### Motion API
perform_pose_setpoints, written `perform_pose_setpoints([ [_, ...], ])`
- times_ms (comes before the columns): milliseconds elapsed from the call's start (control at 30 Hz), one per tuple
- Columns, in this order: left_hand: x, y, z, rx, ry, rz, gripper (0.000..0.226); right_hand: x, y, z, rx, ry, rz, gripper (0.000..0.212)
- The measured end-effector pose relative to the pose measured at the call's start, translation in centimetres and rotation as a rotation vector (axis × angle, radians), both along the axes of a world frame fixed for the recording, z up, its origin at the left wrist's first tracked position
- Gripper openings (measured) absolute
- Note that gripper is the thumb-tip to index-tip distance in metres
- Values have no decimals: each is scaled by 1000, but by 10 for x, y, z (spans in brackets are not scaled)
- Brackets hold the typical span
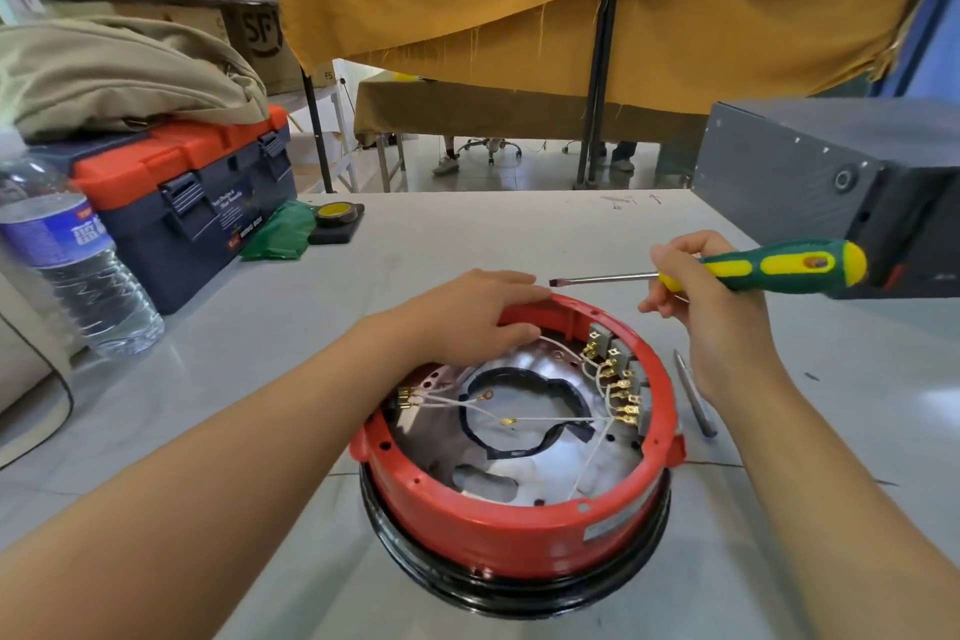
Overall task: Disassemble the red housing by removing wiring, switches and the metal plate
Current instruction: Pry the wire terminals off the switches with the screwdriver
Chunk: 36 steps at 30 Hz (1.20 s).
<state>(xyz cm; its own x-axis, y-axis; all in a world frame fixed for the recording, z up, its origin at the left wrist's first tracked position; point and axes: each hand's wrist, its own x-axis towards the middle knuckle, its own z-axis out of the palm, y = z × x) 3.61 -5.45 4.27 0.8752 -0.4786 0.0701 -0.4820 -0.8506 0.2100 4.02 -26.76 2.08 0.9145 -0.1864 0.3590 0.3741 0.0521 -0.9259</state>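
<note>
The round red housing (498, 530) stands on the table in front of me, on a black ring base. Inside lies a shiny metal plate (566, 473) with a dark cut-out. White wires (550, 418) with brass terminals run across it to a row of grey switches (618, 374) on the right inner wall. My left hand (467, 317) grips the far left rim, fingers over the outside and thumb inside. My right hand (711, 322) holds a green and yellow flat-blade screwdriver (769, 268) above the far rim, its tip pointing left.
A metal tool (693, 392) lies on the table right of the housing. A water bottle (67, 255) and an orange and blue toolbox (182, 192) stand at the left, with a tape roll (337, 213) behind. A dark grey box (810, 182) sits at the right.
</note>
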Motion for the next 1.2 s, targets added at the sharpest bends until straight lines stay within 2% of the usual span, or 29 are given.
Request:
perform_pose_setpoints([
  [167, 1, 0, -5, 102, -51, 27, 50, 2, -5, 2, -12, -34, -36, 22],
  [367, -7, 3, -9, 239, -125, 167, 57, -1, -10, 15, 52, -129, 30, 35],
  [734, -20, 6, -7, 383, -351, 448, 36, -5, -16, 23, -10, -203, -11, 24],
  [801, -15, 3, -7, 320, -348, 348, 42, -6, -16, 24, -43, -214, -11, 24],
  [935, -10, -3, -8, 133, -73, -2, 68, -8, -16, 24, -64, -221, 0, 25],
  [1202, -3, -1, -17, 270, -196, 38, 66, -8, -16, 24, -144, -253, 2, 22],
])
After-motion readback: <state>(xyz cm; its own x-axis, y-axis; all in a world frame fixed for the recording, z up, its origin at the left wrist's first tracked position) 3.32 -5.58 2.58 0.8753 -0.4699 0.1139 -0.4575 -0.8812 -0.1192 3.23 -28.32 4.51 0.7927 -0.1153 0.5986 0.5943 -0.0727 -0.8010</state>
